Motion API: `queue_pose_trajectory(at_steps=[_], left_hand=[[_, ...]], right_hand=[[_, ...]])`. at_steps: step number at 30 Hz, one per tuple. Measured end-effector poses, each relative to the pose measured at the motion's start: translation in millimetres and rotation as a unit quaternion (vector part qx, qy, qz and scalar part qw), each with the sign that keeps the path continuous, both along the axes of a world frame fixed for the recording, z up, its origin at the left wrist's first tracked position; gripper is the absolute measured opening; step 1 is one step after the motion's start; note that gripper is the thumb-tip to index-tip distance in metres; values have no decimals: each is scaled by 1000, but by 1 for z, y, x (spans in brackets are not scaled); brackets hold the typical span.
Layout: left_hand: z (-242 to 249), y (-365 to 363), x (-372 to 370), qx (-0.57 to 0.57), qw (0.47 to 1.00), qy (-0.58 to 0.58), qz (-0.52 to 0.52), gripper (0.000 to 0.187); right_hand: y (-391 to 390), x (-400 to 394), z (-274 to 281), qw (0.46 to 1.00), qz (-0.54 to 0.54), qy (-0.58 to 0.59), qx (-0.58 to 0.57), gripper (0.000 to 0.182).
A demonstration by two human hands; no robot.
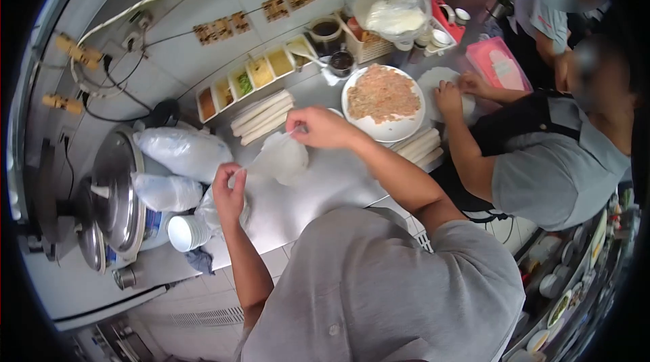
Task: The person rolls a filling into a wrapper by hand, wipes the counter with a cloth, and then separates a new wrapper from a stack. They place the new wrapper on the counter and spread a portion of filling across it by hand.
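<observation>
A thin, whitish round wrapper sheet [279,160] hangs stretched above the metal counter between my two hands. My left hand [229,193] pinches its near left edge. With thumb and fingers pressed together, my right hand [319,128] grips the upper right edge. Just beyond the sheet lies a stack of long pale rolls [263,117]. To the right of my right hand stands a large white plate [399,133] heaped with pinkish minced filling [382,93]. More pale rolls [418,148] lie beside the plate, partly behind my forearm.
A co-worker at right has both hands [455,94] on another pale sheet, near a pink container [497,64]. Condiment trays [244,82] line the wall. Bagged goods [183,152], stacked white cups [188,233] and large lidded pots [118,186] stand at left.
</observation>
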State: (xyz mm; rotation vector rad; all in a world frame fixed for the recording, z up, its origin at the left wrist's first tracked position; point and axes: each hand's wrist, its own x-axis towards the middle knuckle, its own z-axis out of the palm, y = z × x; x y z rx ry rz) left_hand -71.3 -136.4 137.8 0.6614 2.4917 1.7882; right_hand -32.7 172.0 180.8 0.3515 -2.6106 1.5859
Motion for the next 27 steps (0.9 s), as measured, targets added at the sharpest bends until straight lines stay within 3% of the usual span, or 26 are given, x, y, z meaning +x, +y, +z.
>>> queue_pose_trajectory(at_steps=[5, 8, 12, 14, 18, 23, 27], left_hand=[[25, 11, 21, -53, 989, 135, 23, 11], [-29, 10, 53, -92, 986, 137, 25, 18], [-119, 8, 100, -185, 976, 114, 33, 19], [-142, 8, 116, -241, 964, 103, 37, 20], [-152, 10, 128, -241, 963, 104, 57, 20], [-140, 18, 120, -208, 969, 109, 76, 19], [-129, 22, 113, -188, 977, 87, 56, 22]], right_hand=[[-9, 6, -21, 994, -21, 103, 19, 10], [-11, 27, -71, 989, -20, 98, 110, 13], [-24, 76, -154, 991, -10, 59, 118, 14], [-28, 92, -172, 979, 5, 42, 198, 21], [-33, 108, -168, 972, 22, 16, 235, 32], [-43, 118, -160, 960, 119, 32, 250, 47], [-62, 120, -157, 972, 70, 60, 215, 47]])
